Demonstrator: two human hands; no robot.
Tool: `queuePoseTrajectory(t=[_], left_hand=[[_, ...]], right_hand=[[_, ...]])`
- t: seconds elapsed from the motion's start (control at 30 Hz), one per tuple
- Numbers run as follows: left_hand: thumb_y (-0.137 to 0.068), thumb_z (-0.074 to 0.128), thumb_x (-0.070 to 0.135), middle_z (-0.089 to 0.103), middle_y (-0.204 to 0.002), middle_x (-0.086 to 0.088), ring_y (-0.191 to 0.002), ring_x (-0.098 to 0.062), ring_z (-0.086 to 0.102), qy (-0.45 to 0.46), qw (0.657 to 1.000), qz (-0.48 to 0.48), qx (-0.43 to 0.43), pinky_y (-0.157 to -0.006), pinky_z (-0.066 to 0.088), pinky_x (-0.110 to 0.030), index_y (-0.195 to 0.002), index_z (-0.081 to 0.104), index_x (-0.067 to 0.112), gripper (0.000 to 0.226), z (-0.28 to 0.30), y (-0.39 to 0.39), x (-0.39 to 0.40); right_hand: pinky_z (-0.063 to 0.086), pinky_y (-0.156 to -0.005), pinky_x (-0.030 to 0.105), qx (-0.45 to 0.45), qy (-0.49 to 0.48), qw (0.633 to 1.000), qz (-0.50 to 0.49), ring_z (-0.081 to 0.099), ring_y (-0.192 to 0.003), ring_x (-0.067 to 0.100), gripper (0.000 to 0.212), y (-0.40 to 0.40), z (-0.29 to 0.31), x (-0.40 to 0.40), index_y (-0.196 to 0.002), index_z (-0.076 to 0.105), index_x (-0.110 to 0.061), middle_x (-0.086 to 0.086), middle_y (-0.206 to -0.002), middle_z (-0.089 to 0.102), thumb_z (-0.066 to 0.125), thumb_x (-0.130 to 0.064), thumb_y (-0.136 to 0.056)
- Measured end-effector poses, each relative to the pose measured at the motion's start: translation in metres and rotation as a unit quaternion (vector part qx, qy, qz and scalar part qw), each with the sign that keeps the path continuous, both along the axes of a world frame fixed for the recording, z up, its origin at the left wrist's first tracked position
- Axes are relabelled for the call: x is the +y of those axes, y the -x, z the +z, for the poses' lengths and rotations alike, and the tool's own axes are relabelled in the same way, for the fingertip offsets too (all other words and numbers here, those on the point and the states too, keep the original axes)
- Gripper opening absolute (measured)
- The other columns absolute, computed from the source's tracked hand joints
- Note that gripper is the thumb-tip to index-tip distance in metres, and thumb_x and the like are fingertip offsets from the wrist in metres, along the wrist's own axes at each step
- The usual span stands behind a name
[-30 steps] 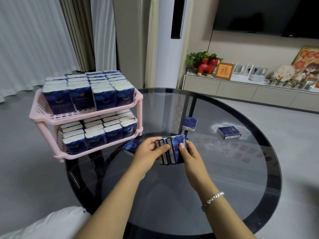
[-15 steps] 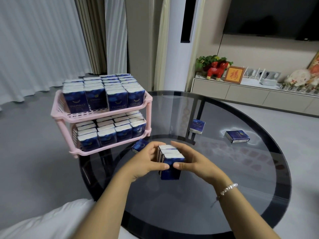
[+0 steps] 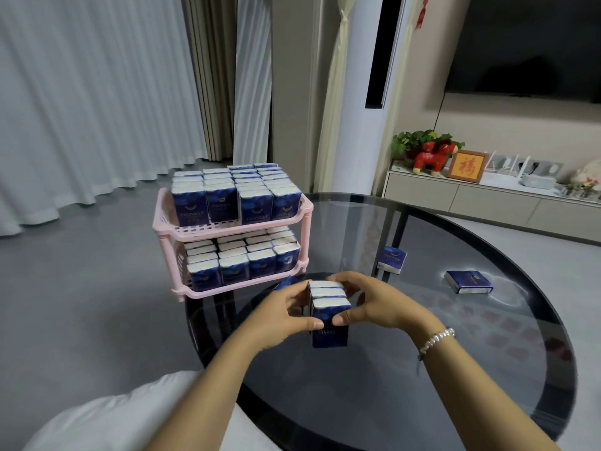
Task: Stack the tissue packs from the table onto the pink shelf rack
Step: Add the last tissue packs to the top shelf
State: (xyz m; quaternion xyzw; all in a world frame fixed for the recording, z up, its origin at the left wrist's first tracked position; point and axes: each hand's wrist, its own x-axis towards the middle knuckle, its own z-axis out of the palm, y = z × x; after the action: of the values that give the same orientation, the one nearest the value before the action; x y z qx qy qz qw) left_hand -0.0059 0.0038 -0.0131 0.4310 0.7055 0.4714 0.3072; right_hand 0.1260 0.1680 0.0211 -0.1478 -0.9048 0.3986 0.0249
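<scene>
1. The left hand (image 3: 286,312) and the right hand (image 3: 374,304) clamp a bundle of tissue packs (image 3: 328,312) between them, fingers curled over its sides and thumbs pressed on the near face.
2. The bundle stands upright, white tops up, above the glass table (image 3: 439,385); whether its bottom edge touches the glass cannot be told.
3. A bead bracelet (image 3: 435,340) sits on the right wrist.
4. Just beyond the left hand, a lone pack (image 3: 286,283) lies on the table, mostly hidden behind the fingers.
5. Beyond the bundle and to its left stands the pink rack (image 3: 227,229), at the table's far left edge.
6. Both rack tiers hold rows of upright packs (image 3: 237,203), pressed close together.
7. To the right of the bundle, farther back, one pack (image 3: 392,259) stands tilted on the glass.
8. Farther right of the bundle, another pack (image 3: 468,281) lies flat, well apart from the tilted one.
9. Far behind the bundle, a low cabinet (image 3: 487,203) along the wall carries a red toy horse (image 3: 432,157) and a framed picture (image 3: 467,166).
</scene>
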Motion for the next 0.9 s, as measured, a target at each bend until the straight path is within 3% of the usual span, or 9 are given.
queuePoseTrajectory(t=[0.23, 0.37, 0.43, 0.53, 0.67, 0.8, 0.9], left_hand=[[-0.071, 0.083, 0.022, 0.06, -0.121, 0.024, -0.115, 0.003, 0.057, -0.038, 0.998, 0.044, 0.038, -0.1, 0.045, -0.023, -0.129, 0.049, 0.036, 0.069, 0.051, 0.034, -0.031], [-0.074, 0.079, 0.008, 0.059, -0.113, 0.027, -0.104, 0.012, 0.058, -0.058, 0.994, 0.069, 0.061, -0.091, 0.046, -0.012, -0.124, 0.049, 0.037, 0.064, 0.08, 0.054, -0.044], [-0.075, 0.079, 0.009, 0.058, -0.119, 0.022, -0.11, 0.007, 0.056, -0.06, 0.991, 0.089, 0.074, -0.098, 0.045, -0.018, -0.131, 0.047, 0.033, 0.069, 0.094, 0.065, -0.048], [-0.076, 0.078, 0.012, 0.053, -0.133, 0.011, -0.122, -0.005, 0.051, -0.063, 0.988, 0.113, 0.088, -0.107, 0.041, -0.03, -0.141, 0.038, 0.027, 0.078, 0.113, 0.083, -0.054], [-0.076, 0.079, 0.018, 0.046, -0.144, 0.001, -0.131, -0.012, 0.046, -0.066, 0.981, 0.151, 0.102, -0.11, 0.039, -0.037, -0.146, 0.033, 0.019, 0.084, 0.126, 0.112, -0.061], [-0.057, 0.078, 0.052, 0.053, -0.136, 0.006, -0.12, -0.014, 0.056, -0.032, 0.971, 0.182, 0.153, -0.104, 0.046, -0.041, -0.141, 0.042, 0.028, 0.095, 0.132, 0.14, -0.067], [-0.074, 0.08, 0.033, 0.053, -0.132, 0.008, -0.12, -0.011, 0.053, -0.024, 0.969, 0.188, 0.16, -0.106, 0.042, -0.035, -0.138, 0.045, 0.023, 0.074, 0.13, 0.156, -0.066]], right_hand=[[0.041, -0.072, 0.002, 0.051, -0.005, 0.997, 0.06, 0.056, -0.093, -0.011, 0.055, 0.037, 0.054, -0.018, -0.119, 0.052, -0.036, -0.018, -0.107, 0.063, 0.079, -0.024, -0.073], [0.045, -0.081, 0.01, 0.08, -0.02, 0.993, 0.079, 0.056, -0.101, -0.004, 0.057, 0.064, 0.08, -0.025, -0.122, 0.054, -0.035, -0.018, -0.111, 0.063, 0.08, -0.03, -0.072], [0.044, -0.085, 0.016, 0.088, -0.032, 0.992, 0.09, 0.055, -0.105, -0.004, 0.059, 0.08, 0.091, -0.027, -0.124, 0.053, -0.034, -0.018, -0.113, 0.062, 0.08, -0.032, -0.071], [0.039, -0.078, 0.007, 0.107, -0.037, 0.989, 0.099, 0.053, -0.095, -0.017, 0.059, 0.105, 0.109, -0.031, -0.125, 0.052, -0.029, -0.022, -0.107, 0.06, 0.079, -0.028, -0.073], [0.039, -0.092, 0.015, 0.13, -0.077, 0.982, 0.112, 0.049, -0.109, -0.003, 0.065, 0.144, 0.122, -0.037, -0.132, 0.047, -0.029, -0.017, -0.12, 0.054, 0.077, -0.032, -0.074], [0.036, -0.098, 0.021, 0.122, -0.109, 0.979, 0.125, 0.047, -0.119, 0.004, 0.066, 0.178, 0.13, -0.038, -0.134, 0.045, -0.027, -0.01, -0.13, 0.053, 0.074, -0.037, -0.076], [0.037, -0.102, 0.027, 0.095, -0.116, 0.981, 0.127, 0.046, -0.121, 0.009, 0.066, 0.197, 0.128, -0.037, -0.135, 0.044, -0.027, -0.006, -0.131, 0.053, 0.073, -0.039, -0.077]])
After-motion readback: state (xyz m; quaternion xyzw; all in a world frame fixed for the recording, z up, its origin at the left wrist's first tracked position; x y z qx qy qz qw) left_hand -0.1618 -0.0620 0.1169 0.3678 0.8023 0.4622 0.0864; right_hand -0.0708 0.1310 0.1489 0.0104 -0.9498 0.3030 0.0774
